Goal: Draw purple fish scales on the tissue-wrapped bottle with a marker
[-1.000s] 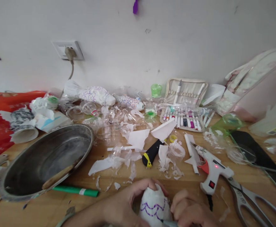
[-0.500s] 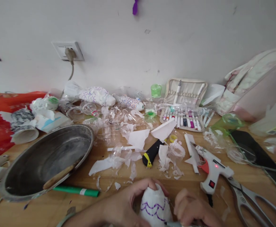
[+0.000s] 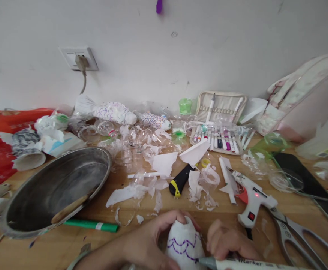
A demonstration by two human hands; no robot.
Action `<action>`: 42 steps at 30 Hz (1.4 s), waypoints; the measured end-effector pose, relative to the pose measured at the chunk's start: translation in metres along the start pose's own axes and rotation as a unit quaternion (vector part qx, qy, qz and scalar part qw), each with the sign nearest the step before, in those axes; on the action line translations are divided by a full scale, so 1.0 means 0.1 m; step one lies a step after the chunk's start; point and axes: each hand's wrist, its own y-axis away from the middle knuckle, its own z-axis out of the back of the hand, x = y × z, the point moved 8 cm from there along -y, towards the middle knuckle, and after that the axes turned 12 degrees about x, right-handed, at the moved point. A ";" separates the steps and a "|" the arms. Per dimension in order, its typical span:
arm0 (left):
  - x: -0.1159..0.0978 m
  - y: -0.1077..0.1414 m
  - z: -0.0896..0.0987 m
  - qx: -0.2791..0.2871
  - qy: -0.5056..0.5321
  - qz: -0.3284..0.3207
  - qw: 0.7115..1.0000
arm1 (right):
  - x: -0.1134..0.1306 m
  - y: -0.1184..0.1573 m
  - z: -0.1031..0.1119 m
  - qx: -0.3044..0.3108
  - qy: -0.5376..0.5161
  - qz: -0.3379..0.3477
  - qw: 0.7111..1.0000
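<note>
At the bottom middle, my left hand [image 3: 152, 240] wraps round a white papered shape [image 3: 184, 240] with an opening at its top and purple scalloped lines drawn across its side. My right hand [image 3: 229, 240] grips a white marker [image 3: 242, 263] with a grey tip end. The marker's tip touches the lower right end of a purple line on the white shape. The lower part of the shape is cut off by the frame edge.
A metal basin [image 3: 62, 187] stands left, beside a green tube [image 3: 93, 225]. Ahead lie paper scraps, plastic pieces and a box cutter [image 3: 180, 180]. A glue gun [image 3: 255, 198] and scissors [image 3: 293, 236] lie right. Two papered fish [image 3: 114, 112] and a marker case [image 3: 220, 108] sit near the wall.
My right hand has tilted the marker, so its white barrel and lettering now show more. Its tip stays at the papered shape, which my left hand still holds in place.
</note>
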 end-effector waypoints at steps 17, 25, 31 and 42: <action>0.03 0.00 -0.01 0.005 0.016 0.024 1.000 | -0.08 0.03 0.07 -0.087 -0.039 -0.069 0.993; 0.06 0.01 0.00 0.004 0.023 0.028 0.999 | -0.23 0.13 0.04 -0.075 -0.102 -0.105 0.986; 0.04 0.00 -0.01 0.008 0.025 0.027 0.999 | -0.31 0.20 0.06 -0.114 -0.105 -0.121 0.981; 0.04 -0.01 -0.03 0.017 0.061 0.006 0.998 | -0.30 0.19 0.05 -0.169 -0.128 -0.146 0.966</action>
